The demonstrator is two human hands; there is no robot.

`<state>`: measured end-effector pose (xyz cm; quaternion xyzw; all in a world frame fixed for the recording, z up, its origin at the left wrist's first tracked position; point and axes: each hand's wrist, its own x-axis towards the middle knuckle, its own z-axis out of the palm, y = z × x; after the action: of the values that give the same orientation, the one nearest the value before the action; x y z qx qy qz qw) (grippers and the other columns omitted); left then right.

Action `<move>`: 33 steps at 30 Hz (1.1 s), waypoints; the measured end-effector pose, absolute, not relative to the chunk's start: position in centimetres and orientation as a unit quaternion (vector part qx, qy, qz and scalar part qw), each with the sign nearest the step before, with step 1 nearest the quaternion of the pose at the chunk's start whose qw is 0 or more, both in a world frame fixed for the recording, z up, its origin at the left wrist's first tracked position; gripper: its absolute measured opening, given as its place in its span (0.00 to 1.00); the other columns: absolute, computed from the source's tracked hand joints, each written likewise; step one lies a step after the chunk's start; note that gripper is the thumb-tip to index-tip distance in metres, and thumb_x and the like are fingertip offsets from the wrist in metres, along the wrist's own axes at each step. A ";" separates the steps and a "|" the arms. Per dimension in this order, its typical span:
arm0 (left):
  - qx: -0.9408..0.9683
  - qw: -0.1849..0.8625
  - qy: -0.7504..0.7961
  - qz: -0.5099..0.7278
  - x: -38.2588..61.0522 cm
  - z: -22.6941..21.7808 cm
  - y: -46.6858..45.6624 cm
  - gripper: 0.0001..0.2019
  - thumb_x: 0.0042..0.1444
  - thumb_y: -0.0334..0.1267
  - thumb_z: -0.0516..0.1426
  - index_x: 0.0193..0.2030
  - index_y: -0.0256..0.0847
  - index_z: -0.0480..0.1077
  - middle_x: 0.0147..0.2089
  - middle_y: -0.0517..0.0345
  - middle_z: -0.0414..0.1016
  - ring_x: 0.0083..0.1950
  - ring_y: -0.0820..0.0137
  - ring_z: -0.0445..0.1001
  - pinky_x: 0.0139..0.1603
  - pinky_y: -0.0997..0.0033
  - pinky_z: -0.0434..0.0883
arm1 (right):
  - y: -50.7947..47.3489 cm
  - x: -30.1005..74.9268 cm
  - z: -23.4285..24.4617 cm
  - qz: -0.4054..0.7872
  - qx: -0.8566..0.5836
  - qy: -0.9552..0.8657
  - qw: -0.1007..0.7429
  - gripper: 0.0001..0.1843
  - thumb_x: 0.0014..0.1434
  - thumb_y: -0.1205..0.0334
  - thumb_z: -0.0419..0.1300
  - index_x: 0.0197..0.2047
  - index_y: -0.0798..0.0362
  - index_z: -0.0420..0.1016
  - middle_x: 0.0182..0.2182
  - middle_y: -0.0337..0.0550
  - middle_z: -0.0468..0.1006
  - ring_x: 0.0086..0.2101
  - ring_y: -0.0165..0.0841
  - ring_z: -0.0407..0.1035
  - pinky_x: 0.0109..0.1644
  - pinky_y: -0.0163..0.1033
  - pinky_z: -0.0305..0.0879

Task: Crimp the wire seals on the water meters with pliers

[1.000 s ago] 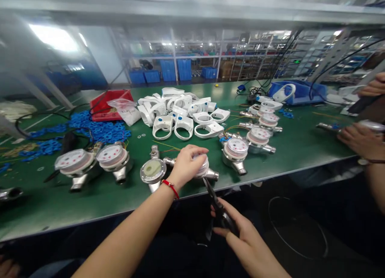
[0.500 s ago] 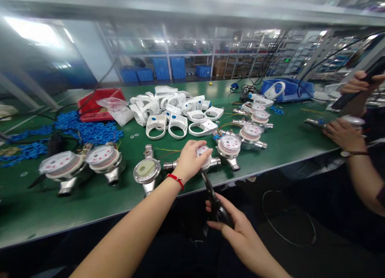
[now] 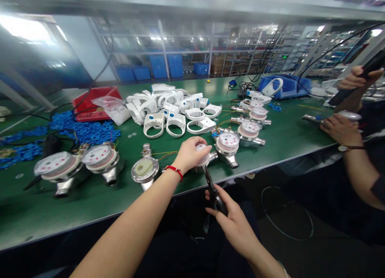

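Note:
My left hand is closed over the top of a water meter near the table's front edge, hiding much of its dial and body. My right hand grips a pair of dark-handled pliers below the edge. The jaws of the pliers point up and touch or nearly touch the near side of that meter; I cannot tell which. Just right stands another water meter with a clear dome and a metal pipe end. To the left lies a meter body with a pale yellowish disc on top.
White plastic rings are heaped mid-table. Blue plastic pieces lie beside a red bin and a plastic bag. Two meters stand left. A blue bin is at back right. A co-worker's hand holds a meter.
The pliers and my right hand have moved up slightly, bringing the jaws against or close to the meter. That meter has turned a little under my left hand. The whole view has shifted slightly.

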<state>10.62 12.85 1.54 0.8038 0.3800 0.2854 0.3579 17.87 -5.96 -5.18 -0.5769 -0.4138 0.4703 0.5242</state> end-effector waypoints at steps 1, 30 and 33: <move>0.804 0.357 0.381 0.286 10.6 1.6 12.9 0.05 0.51 0.37 0.60 0.34 0.38 0.72 0.37 0.57 0.74 0.39 0.67 0.71 0.45 0.70 0.66 | -5.9 17.9 -5.4 0.456 -0.583 -0.423 0.523 0.33 0.52 0.68 0.52 0.62 0.51 0.58 0.55 0.49 0.67 0.54 0.42 0.62 0.55 0.49 0.65; 0.860 0.310 0.317 0.253 10.4 1.8 13.0 0.13 0.60 0.37 0.47 0.35 0.38 0.72 0.40 0.54 0.72 0.44 0.66 0.70 0.49 0.68 0.63 | -5.1 13.9 -5.3 0.609 -0.398 -0.120 0.676 0.37 0.39 0.72 0.58 0.56 0.53 0.61 0.47 0.47 0.73 0.52 0.42 0.64 0.56 0.52 0.61; 0.855 0.300 0.331 0.262 10.5 1.5 12.9 0.13 0.59 0.37 0.47 0.34 0.38 0.71 0.39 0.54 0.72 0.44 0.65 0.70 0.48 0.67 0.63 | -4.6 13.1 -6.7 0.610 -0.345 -0.112 0.705 0.36 0.38 0.74 0.55 0.54 0.51 0.64 0.46 0.45 0.74 0.52 0.41 0.64 0.56 0.52 0.61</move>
<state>10.53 12.85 1.51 0.8553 0.3309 0.2625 0.3002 13.11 -4.55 -6.68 -0.3454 -0.1124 0.6097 0.7045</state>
